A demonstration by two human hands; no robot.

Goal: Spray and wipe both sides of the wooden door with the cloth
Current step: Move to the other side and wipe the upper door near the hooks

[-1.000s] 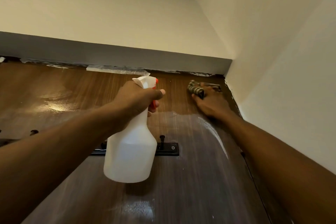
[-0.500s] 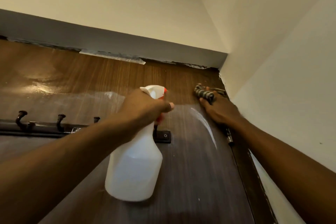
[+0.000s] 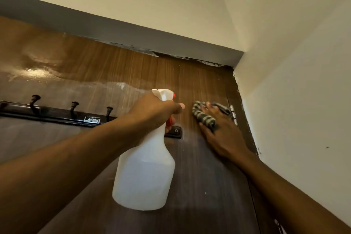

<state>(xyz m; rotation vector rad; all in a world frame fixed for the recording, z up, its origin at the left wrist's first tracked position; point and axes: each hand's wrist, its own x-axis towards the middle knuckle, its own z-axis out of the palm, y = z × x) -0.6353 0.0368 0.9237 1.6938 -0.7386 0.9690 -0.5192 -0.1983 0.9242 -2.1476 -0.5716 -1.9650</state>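
Observation:
The wooden door point(image 3: 190, 81) fills the middle of the view, its upper part wet and streaked with spray. My left hand point(image 3: 153, 112) grips the neck of a white spray bottle point(image 3: 144, 173) with a red trigger, held up in front of the door. Just to the right, my right hand point(image 3: 220, 131) presses a grey-and-white striped cloth point(image 3: 204, 117) against the door near its hinge edge. The cloth is bunched between and under my fingers.
A black coat-hook rail point(image 3: 57, 116) with several hooks crosses the door at the left. A metal hinge point(image 3: 233, 114) sits beside the cloth. The grey door frame point(image 3: 133, 34) runs above, and a cream wall point(image 3: 294, 100) stands close on the right.
My right hand has wiped the cloth downward from the door's top right corner to hinge level. The view has tilted and dropped, bringing more of the hook rail into sight.

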